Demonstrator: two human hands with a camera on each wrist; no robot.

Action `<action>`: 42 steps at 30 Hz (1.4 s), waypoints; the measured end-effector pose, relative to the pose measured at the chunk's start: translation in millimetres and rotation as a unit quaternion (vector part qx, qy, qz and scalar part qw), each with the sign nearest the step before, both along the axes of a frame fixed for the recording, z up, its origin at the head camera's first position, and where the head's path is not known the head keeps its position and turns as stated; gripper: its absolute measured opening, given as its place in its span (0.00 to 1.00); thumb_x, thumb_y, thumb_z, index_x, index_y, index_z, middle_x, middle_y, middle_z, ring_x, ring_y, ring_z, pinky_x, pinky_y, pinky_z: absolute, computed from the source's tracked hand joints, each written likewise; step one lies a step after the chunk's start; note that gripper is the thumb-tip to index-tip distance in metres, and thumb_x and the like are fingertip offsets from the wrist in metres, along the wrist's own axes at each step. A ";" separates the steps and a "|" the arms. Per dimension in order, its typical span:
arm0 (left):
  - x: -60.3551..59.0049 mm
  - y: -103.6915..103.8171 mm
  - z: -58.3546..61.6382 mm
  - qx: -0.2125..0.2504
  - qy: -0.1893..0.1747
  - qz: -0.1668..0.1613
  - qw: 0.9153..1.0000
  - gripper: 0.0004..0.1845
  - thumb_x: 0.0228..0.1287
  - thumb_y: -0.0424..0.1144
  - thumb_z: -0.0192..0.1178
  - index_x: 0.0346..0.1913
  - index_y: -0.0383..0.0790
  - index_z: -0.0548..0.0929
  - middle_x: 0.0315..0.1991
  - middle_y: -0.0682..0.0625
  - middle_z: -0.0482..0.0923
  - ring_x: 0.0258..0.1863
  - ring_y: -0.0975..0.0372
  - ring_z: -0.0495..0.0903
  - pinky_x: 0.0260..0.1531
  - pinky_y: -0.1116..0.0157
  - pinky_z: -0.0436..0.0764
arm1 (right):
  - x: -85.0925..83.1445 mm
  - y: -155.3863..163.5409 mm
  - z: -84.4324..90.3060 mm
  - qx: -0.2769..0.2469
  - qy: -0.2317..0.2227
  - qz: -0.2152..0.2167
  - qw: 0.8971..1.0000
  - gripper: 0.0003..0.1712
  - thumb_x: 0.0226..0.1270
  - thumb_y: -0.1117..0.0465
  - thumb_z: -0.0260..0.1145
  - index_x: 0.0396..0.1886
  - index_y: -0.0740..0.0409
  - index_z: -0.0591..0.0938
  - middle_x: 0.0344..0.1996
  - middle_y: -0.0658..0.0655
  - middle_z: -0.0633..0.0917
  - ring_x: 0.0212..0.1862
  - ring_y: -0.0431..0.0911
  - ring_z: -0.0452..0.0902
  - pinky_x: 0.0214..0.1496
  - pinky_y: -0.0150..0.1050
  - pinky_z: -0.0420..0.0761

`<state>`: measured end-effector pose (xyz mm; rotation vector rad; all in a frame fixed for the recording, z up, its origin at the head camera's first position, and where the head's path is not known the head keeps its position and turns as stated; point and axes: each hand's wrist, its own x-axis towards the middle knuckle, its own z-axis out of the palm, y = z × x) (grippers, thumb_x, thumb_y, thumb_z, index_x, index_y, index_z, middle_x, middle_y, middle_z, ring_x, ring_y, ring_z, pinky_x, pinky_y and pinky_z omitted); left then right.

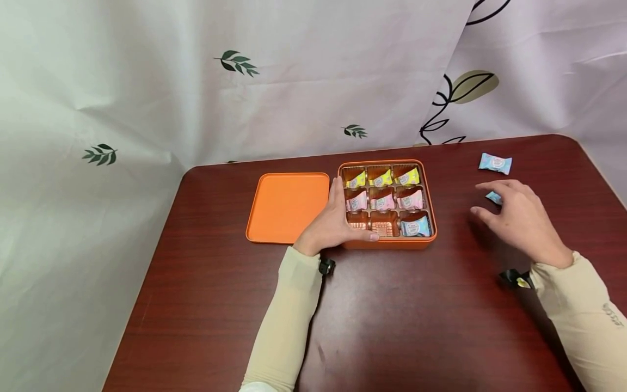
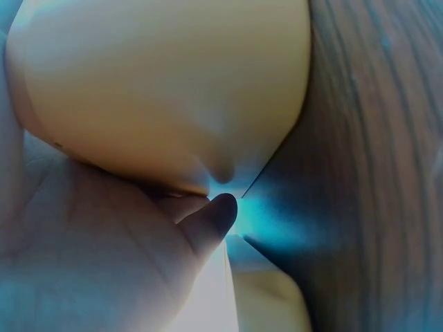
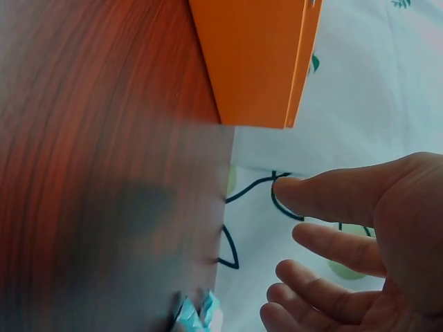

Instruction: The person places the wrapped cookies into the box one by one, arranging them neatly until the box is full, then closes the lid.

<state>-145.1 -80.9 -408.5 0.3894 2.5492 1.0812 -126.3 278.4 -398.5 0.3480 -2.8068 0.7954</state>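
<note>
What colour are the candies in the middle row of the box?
Pink candies, seen best in the head view.

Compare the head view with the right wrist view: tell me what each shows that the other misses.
Only the head view shows the box's compartments with yellow, pink and blue candies, the orange lid beside it, the left hand resting on the box's left edge, and a second blue candy farther back. Only the right wrist view shows the right hand's palm side, fingers spread and holding nothing. Both show the right hand, the box, the wooden table, a blue candy near the fingers, and the curtain.
</note>
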 end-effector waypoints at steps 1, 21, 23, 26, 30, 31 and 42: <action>-0.2 0.0 0.0 -0.001 0.001 -0.002 1.000 0.80 0.45 0.66 0.76 0.77 0.49 0.18 0.79 0.49 0.15 0.79 0.58 0.33 0.71 0.56 0.61 | -0.8 1.4 -0.5 0.001 -0.002 -0.002 1.000 0.23 0.58 0.68 0.73 0.53 0.71 0.80 0.49 0.76 0.79 0.57 0.68 0.67 0.59 0.64 0.61; -1.4 -0.1 1.3 -0.005 0.003 -0.005 1.000 0.80 0.45 0.65 0.76 0.76 0.50 0.17 0.79 0.50 0.14 0.78 0.61 0.27 0.73 0.56 0.57 | -7.7 29.8 -12.6 0.027 -0.009 -0.021 0.999 0.24 0.54 0.70 0.74 0.50 0.76 0.79 0.47 0.80 0.78 0.54 0.72 0.67 0.59 0.63 0.60; -1.3 0.0 0.9 -0.003 0.004 -0.003 1.000 0.80 0.45 0.65 0.77 0.77 0.49 0.17 0.79 0.50 0.14 0.78 0.61 0.26 0.73 0.56 0.58 | -8.4 32.3 -13.4 0.028 -0.015 -0.025 0.999 0.25 0.55 0.70 0.73 0.51 0.77 0.78 0.47 0.81 0.76 0.55 0.72 0.66 0.59 0.63 0.60; -0.7 -0.2 0.9 0.001 0.003 0.001 1.000 0.80 0.45 0.64 0.77 0.77 0.50 0.18 0.79 0.50 0.14 0.79 0.61 0.28 0.72 0.55 0.59 | -9.9 35.6 -14.6 0.031 -0.026 -0.028 0.999 0.26 0.56 0.69 0.72 0.53 0.78 0.76 0.48 0.81 0.75 0.55 0.72 0.65 0.60 0.63 0.59; -0.2 -0.4 0.5 0.007 -0.001 0.004 1.000 0.80 0.45 0.63 0.77 0.77 0.51 0.18 0.79 0.51 0.14 0.79 0.60 0.30 0.72 0.54 0.60 | -11.6 40.5 -16.7 0.039 -0.043 -0.033 0.998 0.27 0.58 0.68 0.71 0.55 0.78 0.74 0.49 0.81 0.74 0.55 0.73 0.64 0.59 0.64 0.59; -0.2 -0.4 0.3 0.007 -0.002 0.004 1.000 0.80 0.45 0.64 0.77 0.77 0.51 0.18 0.80 0.51 0.15 0.79 0.59 0.30 0.72 0.54 0.60 | -11.9 41.5 -17.2 0.040 -0.047 -0.035 0.997 0.28 0.58 0.67 0.70 0.55 0.78 0.74 0.49 0.81 0.74 0.55 0.73 0.63 0.59 0.65 0.59; -0.7 0.2 0.4 -0.004 0.003 -0.004 1.000 0.81 0.44 0.65 0.77 0.77 0.49 0.18 0.79 0.49 0.15 0.79 0.61 0.29 0.73 0.56 0.58 | -15.0 48.8 -22.9 0.056 -0.074 -0.040 0.995 0.30 0.59 0.66 0.70 0.57 0.78 0.72 0.49 0.81 0.74 0.54 0.74 0.64 0.56 0.66 0.61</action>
